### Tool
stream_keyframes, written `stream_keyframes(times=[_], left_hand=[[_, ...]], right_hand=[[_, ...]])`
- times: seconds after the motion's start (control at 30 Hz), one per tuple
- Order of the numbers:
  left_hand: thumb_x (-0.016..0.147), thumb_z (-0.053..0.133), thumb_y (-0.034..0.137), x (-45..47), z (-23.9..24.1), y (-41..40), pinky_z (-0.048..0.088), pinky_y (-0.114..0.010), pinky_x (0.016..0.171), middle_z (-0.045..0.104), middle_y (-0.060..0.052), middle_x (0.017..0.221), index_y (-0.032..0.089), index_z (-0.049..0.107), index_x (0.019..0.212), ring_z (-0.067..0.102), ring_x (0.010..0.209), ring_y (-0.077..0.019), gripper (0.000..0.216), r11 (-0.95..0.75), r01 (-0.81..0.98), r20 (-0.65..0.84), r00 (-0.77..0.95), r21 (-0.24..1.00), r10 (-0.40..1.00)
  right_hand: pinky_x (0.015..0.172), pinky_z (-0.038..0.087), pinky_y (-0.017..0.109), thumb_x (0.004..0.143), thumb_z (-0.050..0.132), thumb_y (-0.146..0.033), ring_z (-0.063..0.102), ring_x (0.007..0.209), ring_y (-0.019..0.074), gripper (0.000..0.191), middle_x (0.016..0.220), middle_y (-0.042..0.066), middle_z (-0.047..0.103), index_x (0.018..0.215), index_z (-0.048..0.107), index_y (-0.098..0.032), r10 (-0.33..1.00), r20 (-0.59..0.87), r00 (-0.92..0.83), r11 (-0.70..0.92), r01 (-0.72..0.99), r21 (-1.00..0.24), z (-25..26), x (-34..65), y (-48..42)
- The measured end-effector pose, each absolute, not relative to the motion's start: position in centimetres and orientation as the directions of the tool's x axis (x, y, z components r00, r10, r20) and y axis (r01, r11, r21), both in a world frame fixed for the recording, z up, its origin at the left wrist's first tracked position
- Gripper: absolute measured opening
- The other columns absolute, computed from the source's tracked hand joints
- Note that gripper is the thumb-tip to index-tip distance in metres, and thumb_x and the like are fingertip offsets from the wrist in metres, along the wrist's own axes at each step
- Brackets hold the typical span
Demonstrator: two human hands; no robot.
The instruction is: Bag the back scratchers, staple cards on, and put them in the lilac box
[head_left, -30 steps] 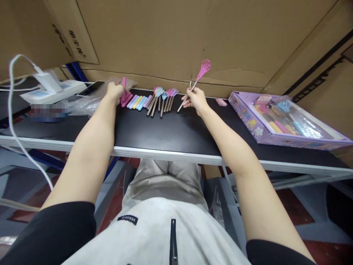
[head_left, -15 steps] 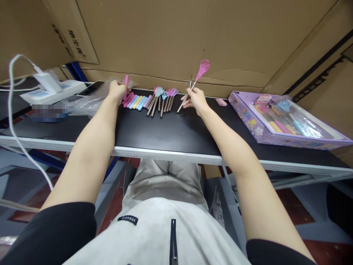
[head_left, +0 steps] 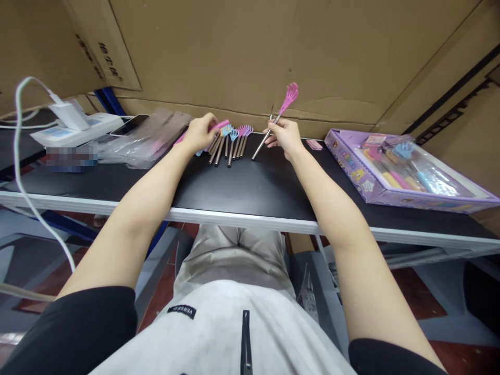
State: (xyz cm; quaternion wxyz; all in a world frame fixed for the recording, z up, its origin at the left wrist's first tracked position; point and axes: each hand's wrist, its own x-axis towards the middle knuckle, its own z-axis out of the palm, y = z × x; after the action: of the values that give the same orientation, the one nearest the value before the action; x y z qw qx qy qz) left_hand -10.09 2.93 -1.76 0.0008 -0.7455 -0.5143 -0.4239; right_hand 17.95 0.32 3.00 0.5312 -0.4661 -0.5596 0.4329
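My right hand (head_left: 286,135) is closed on a metal rod with a pink hand-shaped head (head_left: 289,96), tilted up toward the cardboard wall, its lower end on the black table (head_left: 242,182). My left hand (head_left: 199,133) is closed on a pink handle sleeve (head_left: 219,124), held just above a row of several metal rods with pink, blue and purple hand-shaped heads (head_left: 232,139). Coloured sleeves lie mostly hidden behind my left hand.
A purple gift box (head_left: 394,169) with packed coloured pieces lies at the right. Clear plastic bags (head_left: 144,138) lie at the left, beside a white power strip with a charger and cable (head_left: 70,122). A cardboard wall (head_left: 250,52) backs the table.
My left hand has lifted a pink sleeve from the row at the left and carried it right, toward my right hand. My right hand has raised the rod slightly.
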Motion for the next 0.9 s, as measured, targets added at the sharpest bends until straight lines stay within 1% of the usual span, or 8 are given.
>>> stream_keyframes(times=[0.1, 0.23, 0.33, 0.47, 0.57, 0.63, 0.8, 0.9], left_hand=[[0.092, 0.069, 0.035, -8.6, -1.9, 2.4, 0.050, -0.038, 0.093, 0.075, -0.009, 0.099, 0.021, 0.068, 0.104, 0.068, 0.097, -0.0262, 0.019, -0.514, 0.773, 0.571, 0.245, 0.372, 0.783], [0.092, 0.068, 0.038, -7.7, -1.8, 1.9, 0.049, -0.037, 0.090, 0.074, -0.008, 0.096, 0.021, 0.069, 0.096, 0.066, 0.092, -0.0248, 0.018, -0.556, 0.753, 0.530, 0.329, 0.352, 0.782], [0.091, 0.070, 0.043, -7.4, -1.8, 1.8, 0.049, -0.036, 0.088, 0.072, -0.006, 0.092, 0.021, 0.068, 0.091, 0.064, 0.088, -0.0233, 0.022, -0.582, 0.701, 0.535, 0.330, 0.413, 0.778], [0.086, 0.075, 0.047, -7.2, -1.4, 1.7, 0.050, -0.035, 0.086, 0.070, -0.005, 0.087, 0.020, 0.066, 0.087, 0.064, 0.085, -0.0210, 0.029, -0.600, 0.569, 0.515, 0.326, 0.563, 0.793], [0.082, 0.080, 0.045, -7.0, -1.0, 1.4, 0.052, -0.035, 0.088, 0.070, -0.005, 0.087, 0.019, 0.065, 0.086, 0.065, 0.087, -0.0202, 0.031, -0.579, 0.484, 0.488, 0.312, 0.657, 0.815], [0.080, 0.083, 0.042, -7.0, -0.7, 1.3, 0.053, -0.035, 0.090, 0.070, -0.005, 0.087, 0.018, 0.066, 0.086, 0.066, 0.088, -0.0196, 0.030, -0.561, 0.443, 0.473, 0.302, 0.699, 0.828], [0.079, 0.085, 0.035, -6.7, -0.2, 0.8, 0.057, -0.036, 0.089, 0.073, -0.006, 0.089, 0.017, 0.067, 0.090, 0.070, 0.088, -0.0192, 0.028, -0.548, 0.365, 0.462, 0.300, 0.752, 0.834], [0.080, 0.085, 0.038, -6.4, 0.1, 0.2, 0.060, -0.035, 0.081, 0.074, -0.007, 0.086, 0.017, 0.069, 0.091, 0.072, 0.081, -0.0192, 0.029, -0.551, 0.344, 0.472, 0.291, 0.760, 0.832]], right_hand=[[0.043, 0.050, 0.015, 0.097, 0.070, -0.033, 0.060, 0.049, 0.0073, 0.017, 0.071, -0.002, 0.065, 0.102, 0.062, -0.019, 0.975, 0.222, 0.018, 0.221, 0.061, -0.973, 3.2, 18.5, 0.8], [0.047, 0.054, 0.017, 0.096, 0.073, -0.042, 0.061, 0.052, 0.0085, 0.025, 0.067, -0.003, 0.059, 0.101, 0.066, -0.019, 0.965, 0.259, 0.041, 0.256, 0.066, -0.964, 3.3, 19.2, 1.6], [0.054, 0.058, 0.019, 0.095, 0.072, -0.045, 0.062, 0.055, 0.0089, 0.028, 0.066, -0.003, 0.056, 0.101, 0.067, -0.018, 0.965, 0.258, 0.048, 0.257, 0.026, -0.966, 3.4, 19.5, 1.9], [0.065, 0.062, 0.022, 0.098, 0.065, -0.045, 0.063, 0.061, 0.0081, 0.028, 0.070, -0.002, 0.058, 0.101, 0.068, -0.017, 0.973, 0.210, 0.101, 0.219, -0.090, -0.972, 3.9, 19.3, 1.9], [0.076, 0.064, 0.025, 0.101, 0.059, -0.046, 0.065, 0.069, 0.0088, 0.030, 0.078, 0.000, 0.063, 0.099, 0.067, -0.017, 0.976, 0.161, 0.147, 0.188, -0.187, -0.964, 4.0, 19.3, 2.1], [0.081, 0.064, 0.028, 0.100, 0.060, -0.047, 0.066, 0.074, 0.0101, 0.031, 0.082, 0.002, 0.065, 0.097, 0.068, -0.017, 0.977, 0.151, 0.149, 0.183, -0.230, -0.956, 3.8, 19.4, 2.4], [0.078, 0.064, 0.028, 0.096, 0.067, -0.049, 0.065, 0.075, 0.0114, 0.032, 0.079, 0.002, 0.060, 0.092, 0.067, -0.017, 0.976, 0.180, 0.118, 0.206, -0.261, -0.943, 3.5, 19.9, 3.0], [0.074, 0.063, 0.026, 0.094, 0.072, -0.046, 0.064, 0.076, 0.0112, 0.030, 0.079, 0.001, 0.058, 0.089, 0.065, -0.017, 0.972, 0.206, 0.115, 0.228, -0.234, -0.945, 3.8, 20.0, 2.8]])
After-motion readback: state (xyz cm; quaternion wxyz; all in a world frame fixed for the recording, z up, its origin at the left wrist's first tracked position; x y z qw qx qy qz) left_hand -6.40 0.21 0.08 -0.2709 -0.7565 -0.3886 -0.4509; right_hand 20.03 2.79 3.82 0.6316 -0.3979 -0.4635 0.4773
